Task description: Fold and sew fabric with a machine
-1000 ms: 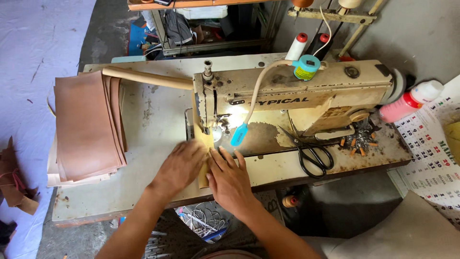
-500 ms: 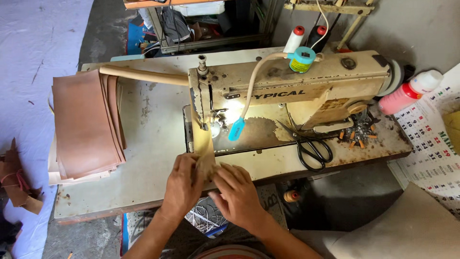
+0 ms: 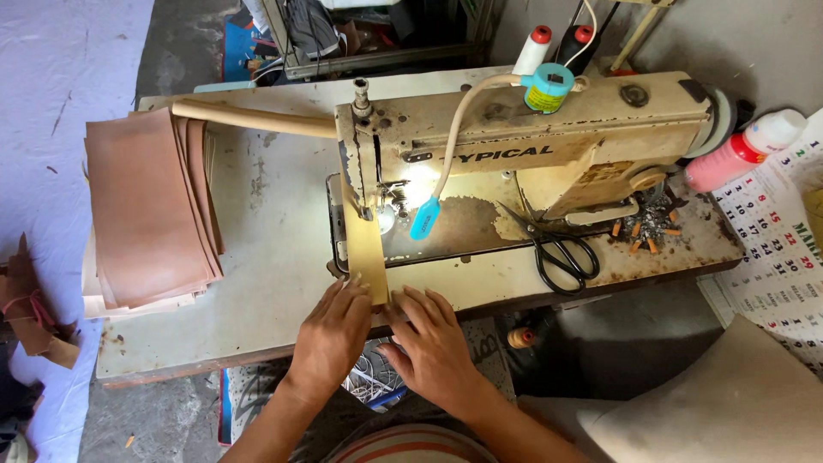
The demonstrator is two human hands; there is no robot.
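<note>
Stacked reddish-brown leather sheets [image 3: 150, 210] lie at the far left of the worn cream work table [image 3: 274, 257], well apart from the work. Left hand [image 3: 330, 343] and right hand [image 3: 433, 347] rest flat with fingers spread, gripping nothing, pressing either side of the narrow tan leather strip [image 3: 364, 244] that runs up under the needle of the old beige sewing machine [image 3: 523, 141]. Even fingertip pressure would likely keep the seam straight; black-handled scissors [image 3: 561, 253] lie to the right.
</note>
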